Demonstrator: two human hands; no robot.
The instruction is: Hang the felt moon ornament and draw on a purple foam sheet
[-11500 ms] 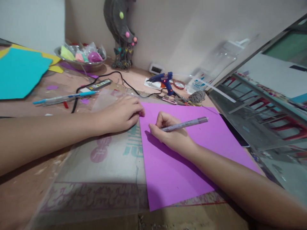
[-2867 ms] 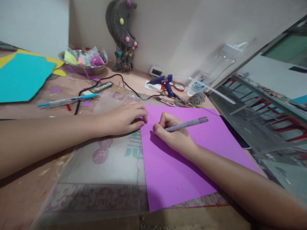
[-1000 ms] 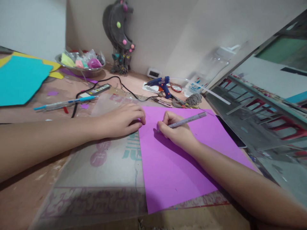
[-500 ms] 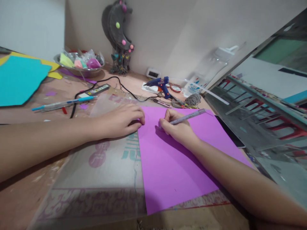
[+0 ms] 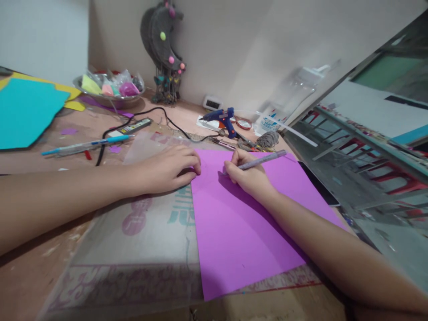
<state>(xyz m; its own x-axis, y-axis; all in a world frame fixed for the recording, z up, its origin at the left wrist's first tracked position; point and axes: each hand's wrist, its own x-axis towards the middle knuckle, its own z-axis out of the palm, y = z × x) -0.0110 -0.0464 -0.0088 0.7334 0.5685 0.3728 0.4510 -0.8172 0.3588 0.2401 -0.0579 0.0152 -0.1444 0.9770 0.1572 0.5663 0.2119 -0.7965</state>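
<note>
A purple sheet of paper (image 5: 244, 232) lies on a translucent printed plastic mat (image 5: 140, 240). My right hand (image 5: 249, 176) is closed around a grey pen (image 5: 264, 159), its tip touching the sheet near the far left corner. My left hand (image 5: 165, 169) rests palm down with curled fingers at the sheet's left edge, fingertips pressing on its corner and holding nothing.
A blue glue gun (image 5: 220, 119) with a black cord (image 5: 133, 129), a twine bundle (image 5: 267, 139), a blue pen (image 5: 87, 145), a metal bowl of coloured bits (image 5: 109, 91), teal paper (image 5: 26, 111) and a crescent ornament (image 5: 162, 44) surround the mat. A mirror panel (image 5: 361, 151) leans at right.
My right hand with the pen has crept away from me along the purple sheet toward its far edge. My left hand has stayed at the sheet's left corner.
</note>
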